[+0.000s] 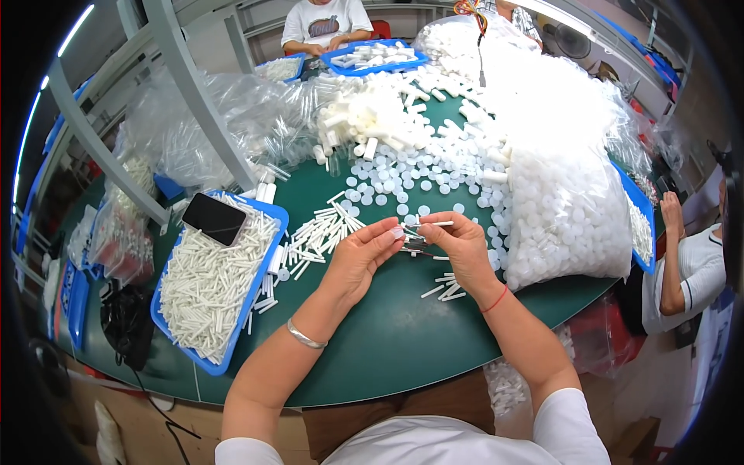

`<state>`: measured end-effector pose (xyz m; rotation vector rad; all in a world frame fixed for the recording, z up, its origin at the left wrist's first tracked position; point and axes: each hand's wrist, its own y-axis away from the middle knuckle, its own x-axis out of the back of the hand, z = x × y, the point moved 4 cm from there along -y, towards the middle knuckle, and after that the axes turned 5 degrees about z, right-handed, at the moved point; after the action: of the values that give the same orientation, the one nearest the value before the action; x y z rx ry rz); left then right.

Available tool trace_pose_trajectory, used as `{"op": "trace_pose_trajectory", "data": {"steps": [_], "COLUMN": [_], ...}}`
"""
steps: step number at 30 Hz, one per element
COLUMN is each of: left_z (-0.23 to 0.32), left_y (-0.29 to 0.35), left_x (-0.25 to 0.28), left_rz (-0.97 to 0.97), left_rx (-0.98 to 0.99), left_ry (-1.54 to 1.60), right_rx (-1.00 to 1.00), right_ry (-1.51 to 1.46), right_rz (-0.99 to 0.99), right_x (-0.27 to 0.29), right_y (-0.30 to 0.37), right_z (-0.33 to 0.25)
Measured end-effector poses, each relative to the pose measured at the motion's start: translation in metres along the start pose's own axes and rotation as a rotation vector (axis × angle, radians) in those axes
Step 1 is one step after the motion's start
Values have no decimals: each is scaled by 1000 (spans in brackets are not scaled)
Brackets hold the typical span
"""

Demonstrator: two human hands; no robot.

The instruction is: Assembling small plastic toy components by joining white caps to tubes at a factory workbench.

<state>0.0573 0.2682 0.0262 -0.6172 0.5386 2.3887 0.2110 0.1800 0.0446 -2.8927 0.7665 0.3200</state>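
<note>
Both my hands are raised over the middle of the green table, close together. My left hand is closed in a pinch on a small translucent white cap. Between thumb and finger of my right hand is a thin white stick, its inner end near the cap. Whether the two touch is too small to tell. Just below the fingertips lies something dark and thin, partly hidden. Loose white sticks are heaped beside my left hand, and a few more sticks lie under my right wrist.
A blue tray full of white sticks carries a black phone at left. Translucent discs and white cylinders spread beyond my hands. A bulging clear bag stands right. Grey frame posts rise at left; co-workers sit around.
</note>
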Motion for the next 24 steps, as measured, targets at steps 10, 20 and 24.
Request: {"op": "trace_pose_trajectory", "data": {"steps": [10,20,24], "left_z": [3,-2,-4], "left_y": [5,2,1], "left_x": [-5,3,3], "left_rz": [-25,-4,-6], "left_rx": [-164,-217,-183], "left_ry": [-134,-160,-174], "right_rx": [20,33,48], "right_ry": [25,84,103], "right_rz": [-1,4,12], "right_x": [1,1,1], "right_y": [-2,0,1], "right_z": [2,2,1]}}
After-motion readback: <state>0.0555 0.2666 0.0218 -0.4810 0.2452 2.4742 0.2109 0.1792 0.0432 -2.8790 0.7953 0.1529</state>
